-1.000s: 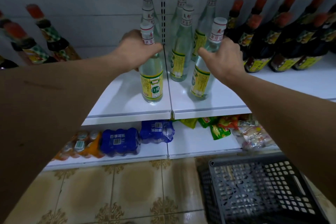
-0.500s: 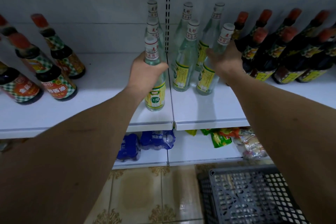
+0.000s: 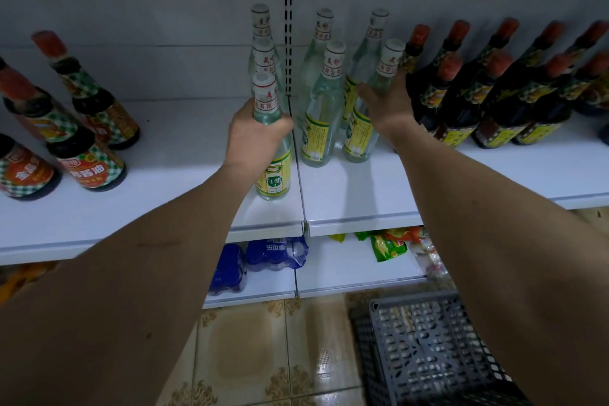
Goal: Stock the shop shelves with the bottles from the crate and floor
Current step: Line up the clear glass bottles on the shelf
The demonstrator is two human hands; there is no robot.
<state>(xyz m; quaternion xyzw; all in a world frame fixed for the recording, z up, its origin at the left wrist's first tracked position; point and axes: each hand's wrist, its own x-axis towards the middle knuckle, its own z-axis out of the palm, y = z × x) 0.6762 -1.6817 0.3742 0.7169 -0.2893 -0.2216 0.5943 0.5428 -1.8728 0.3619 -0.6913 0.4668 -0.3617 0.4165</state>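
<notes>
Several clear vinegar bottles with yellow-green labels stand in rows on the white upper shelf [image 3: 356, 204]. My left hand [image 3: 255, 138] is wrapped around the shoulder of the front left bottle [image 3: 273, 171], which stands upright near the shelf's front edge. My right hand [image 3: 387, 105] lies on the shoulder of the front right clear bottle [image 3: 357, 132], fingers curled around it. That bottle stands on the shelf beside another clear bottle [image 3: 318, 128]. The grey plastic crate [image 3: 428, 349] sits on the floor at the lower right.
Dark red-capped sauce bottles [image 3: 494, 92] crowd the shelf right of my right hand. Checked-label soy sauce bottles [image 3: 89, 158] stand at the left. Blue drink packs [image 3: 275, 252] and snack bags [image 3: 389, 244] lie on the lower shelf. The floor is patterned tile [image 3: 263, 349].
My view has shifted, so more of the shelf's left side shows. Both hands have stayed on their bottles, and the right bottle sits slightly further back among the others.
</notes>
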